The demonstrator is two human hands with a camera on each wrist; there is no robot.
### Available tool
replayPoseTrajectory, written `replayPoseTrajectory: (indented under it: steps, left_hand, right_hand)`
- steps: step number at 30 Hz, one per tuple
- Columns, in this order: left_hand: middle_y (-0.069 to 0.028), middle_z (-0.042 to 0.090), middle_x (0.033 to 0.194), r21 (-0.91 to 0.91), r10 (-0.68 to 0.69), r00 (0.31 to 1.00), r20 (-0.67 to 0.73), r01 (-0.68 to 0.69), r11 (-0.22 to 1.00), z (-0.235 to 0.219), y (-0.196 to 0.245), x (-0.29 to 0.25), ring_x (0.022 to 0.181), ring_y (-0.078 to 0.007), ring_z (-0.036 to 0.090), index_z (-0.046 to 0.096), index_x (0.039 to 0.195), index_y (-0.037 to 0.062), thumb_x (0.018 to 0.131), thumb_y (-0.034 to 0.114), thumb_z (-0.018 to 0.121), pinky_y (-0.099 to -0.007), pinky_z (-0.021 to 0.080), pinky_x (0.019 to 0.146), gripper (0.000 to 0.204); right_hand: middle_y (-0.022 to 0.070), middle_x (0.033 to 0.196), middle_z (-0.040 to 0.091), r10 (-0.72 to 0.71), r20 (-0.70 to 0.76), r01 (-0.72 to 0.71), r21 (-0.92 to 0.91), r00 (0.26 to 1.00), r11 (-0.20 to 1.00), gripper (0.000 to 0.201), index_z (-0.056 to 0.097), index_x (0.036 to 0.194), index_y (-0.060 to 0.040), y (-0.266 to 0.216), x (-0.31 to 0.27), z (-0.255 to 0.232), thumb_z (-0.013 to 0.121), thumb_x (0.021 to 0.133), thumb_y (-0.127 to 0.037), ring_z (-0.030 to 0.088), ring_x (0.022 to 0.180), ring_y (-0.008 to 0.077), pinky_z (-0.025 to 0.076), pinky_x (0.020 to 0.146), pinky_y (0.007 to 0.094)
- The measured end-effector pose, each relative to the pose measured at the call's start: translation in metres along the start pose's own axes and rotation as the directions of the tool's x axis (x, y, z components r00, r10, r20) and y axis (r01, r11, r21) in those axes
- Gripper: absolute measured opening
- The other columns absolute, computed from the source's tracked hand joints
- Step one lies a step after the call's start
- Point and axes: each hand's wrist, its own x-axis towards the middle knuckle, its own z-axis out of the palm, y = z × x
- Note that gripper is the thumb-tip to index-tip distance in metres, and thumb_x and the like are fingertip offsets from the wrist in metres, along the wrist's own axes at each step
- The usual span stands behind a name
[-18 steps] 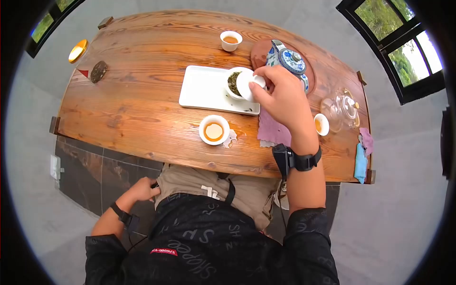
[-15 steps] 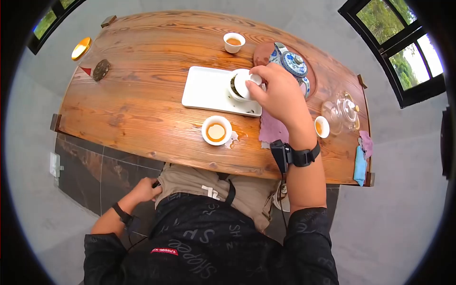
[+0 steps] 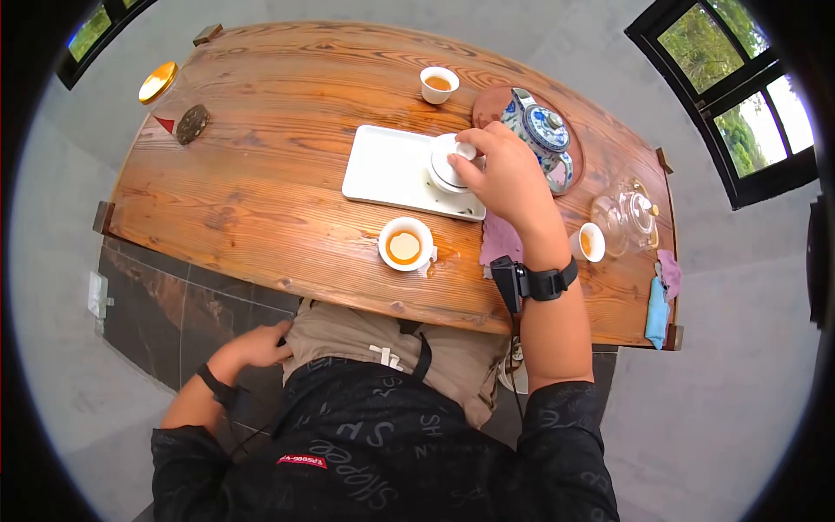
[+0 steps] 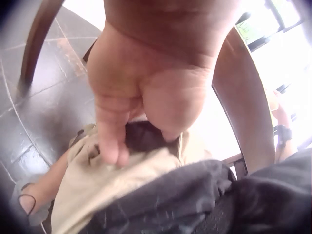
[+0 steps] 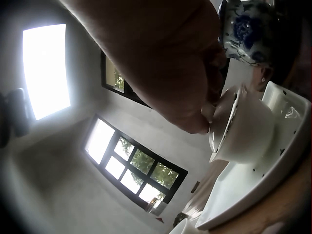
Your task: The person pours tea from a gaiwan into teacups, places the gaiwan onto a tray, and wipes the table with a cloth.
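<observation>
My right hand [image 3: 509, 174] pinches the knob of a white lid [image 3: 444, 157], which sits over a white gaiwan bowl [image 5: 256, 126]. The tea leaves inside are hidden by it. Under the bowl is a white rectangular tray [image 3: 380, 165], with a few dark leaf bits on its surface in the right wrist view. A blue-and-white teapot [image 3: 546, 130] stands just beyond the right hand. Down beside the lap, my left hand [image 3: 259, 346] touches the beige trousers [image 4: 141, 168] with loose fingers, holding nothing that shows.
White tea cups stand in front of the tray [image 3: 387, 254], behind it [image 3: 440, 97] and to the right [image 3: 598, 243]. A glass teapot [image 3: 614, 217], a purple cloth [image 3: 500, 244] and a blue cloth [image 3: 657, 313] lie rightward. A gold-lidded jar [image 3: 158, 83] and dark disc [image 3: 192, 124] are far left.
The lid was tilted to the right with tea leaves showing at the left; my right hand has brought it level over the bowl. My left hand stays beside the lap.
</observation>
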Motion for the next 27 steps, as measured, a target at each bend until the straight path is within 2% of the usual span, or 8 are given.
replayPoseTrajectory:
  steps: [2,7,12,14,15,17,19,27]
  left_hand:
    - [-0.0322,0.073,0.108,0.336,0.043,0.981,0.189,-0.105,0.936,-0.033,0.024,-0.008,0.109,-0.0489,0.07,0.057,0.139,-0.0025,0.094,0.048,0.07,-0.0527,0.055,0.095,0.07]
    - [-0.0283,0.075,0.108,0.479,0.094,0.966,0.242,-0.203,0.854,-0.081,0.104,-0.026,0.107,-0.0471,0.071,0.062,0.134,-0.0006,0.097,0.054,0.069,-0.0505,0.056,0.093,0.066]
    - [-0.0067,0.075,0.088,-0.209,0.445,0.754,0.482,-0.394,0.895,-0.126,0.161,-0.014,0.082,-0.0146,0.069,0.067,0.124,0.0009,0.102,0.037,0.073,-0.0313,0.054,0.074,0.043]
    - [0.0048,0.063,0.086,-0.406,0.601,0.766,0.227,-0.486,0.774,-0.135,0.173,-0.002,0.077,-0.0069,0.056,0.069,0.115,0.0044,0.104,0.031,0.072,-0.0268,0.049,0.07,0.029]
    - [0.0039,0.063,0.088,-0.558,0.54,0.836,0.099,-0.403,0.726,-0.139,0.189,0.002,0.079,-0.0057,0.056,0.067,0.107,0.0066,0.104,0.028,0.072,-0.0248,0.048,0.071,0.022]
    - [0.0056,0.058,0.08,-0.487,0.536,0.797,-0.28,-0.599,0.636,-0.147,0.202,0.04,0.069,-0.0038,0.05,0.059,0.096,0.0106,0.106,0.026,0.069,-0.023,0.044,0.061,0.02]
    - [0.0058,0.054,0.072,-0.574,0.379,0.799,-0.468,-0.6,0.557,-0.158,0.216,0.08,0.056,-0.0032,0.045,0.056,0.093,0.0122,0.107,0.026,0.066,-0.0214,0.035,0.048,0.022]
    - [0.0039,0.05,0.069,-0.631,0.183,0.753,-0.632,-0.637,0.444,-0.188,0.26,0.17,0.055,-0.006,0.042,0.055,0.089,0.0116,0.107,0.026,0.067,-0.0231,0.033,0.048,0.026]
  right_hand:
    - [0.0164,0.097,0.068,-0.007,0.007,0.007,-0.004,1.0,1.0,0.029,0.078,0.109,-0.0033,0.0,0.0,0.001,0.079,0.089,-0.024,0.069,0.092,0.0362,0.057,0.085,0.0443]
    - [0.0158,0.095,0.069,0.013,0.022,-0.013,-0.021,1.0,1.0,0.029,0.079,0.108,-0.0037,-0.001,-0.001,-0.001,0.079,0.088,-0.024,0.069,0.092,0.0357,0.057,0.084,0.0446]
    - [0.0155,0.094,0.069,-0.007,0.007,0.007,-0.039,1.0,0.999,0.029,0.08,0.106,-0.004,0.002,0.0,-0.006,0.079,0.086,-0.024,0.07,0.09,0.0357,0.057,0.082,0.0448]
    - [0.0159,0.094,0.069,0.033,-0.01,-0.033,-0.006,0.999,0.999,0.028,0.08,0.106,-0.0036,0.001,0.0,-0.009,0.079,0.086,-0.023,0.07,0.089,0.0355,0.057,0.082,0.0444]
    - [0.0159,0.094,0.069,0.031,-0.006,-0.031,-0.008,0.999,0.999,0.028,0.08,0.106,-0.0036,-0.002,0.001,-0.011,0.079,0.086,-0.023,0.07,0.089,0.0355,0.057,0.082,0.0444]
    - [0.0161,0.094,0.07,0.072,0.004,-0.072,0.015,0.997,0.997,0.028,0.08,0.106,-0.0031,-0.007,0.004,-0.014,0.078,0.086,-0.023,0.07,0.088,0.035,0.056,0.081,0.0436]
    - [0.0161,0.094,0.069,0.058,-0.006,-0.058,0.034,0.998,0.998,0.028,0.08,0.106,-0.0028,-0.007,0.006,-0.01,0.078,0.086,-0.023,0.07,0.088,0.0347,0.056,0.081,0.0433]
    - [0.016,0.094,0.07,0.058,0.021,-0.059,0.033,0.998,0.998,0.029,0.08,0.105,-0.0024,-0.004,0.006,0.002,0.079,0.086,-0.024,0.07,0.088,0.0348,0.057,0.082,0.042]
